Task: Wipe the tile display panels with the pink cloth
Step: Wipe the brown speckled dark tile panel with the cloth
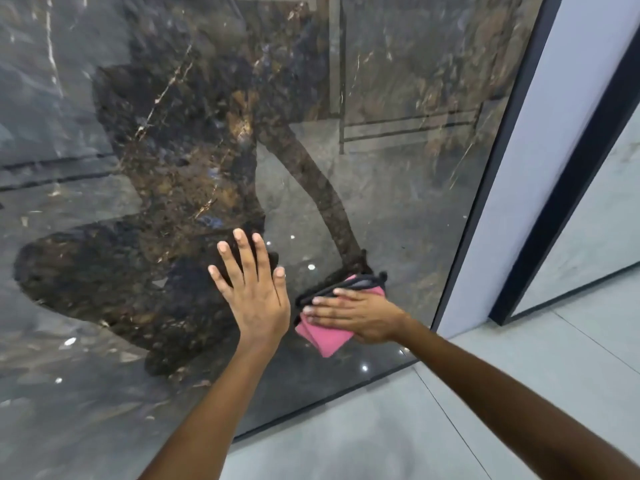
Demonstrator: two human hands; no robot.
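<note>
Left hand point(254, 292) flat on panel point(398, 188); right hand point(360, 315) presses pink cloth point(325, 336).

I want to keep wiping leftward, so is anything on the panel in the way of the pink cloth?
Yes. The left hand rests flat on the dark tile panel, right beside the pink cloth under the right hand. Nothing else shows on the panel.

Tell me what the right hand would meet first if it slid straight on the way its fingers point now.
The right hand, flat on the pink cloth, points leftward across the dark glossy panel. It would probably meet the left hand, which is pressed flat on the same panel close beside it.
</note>
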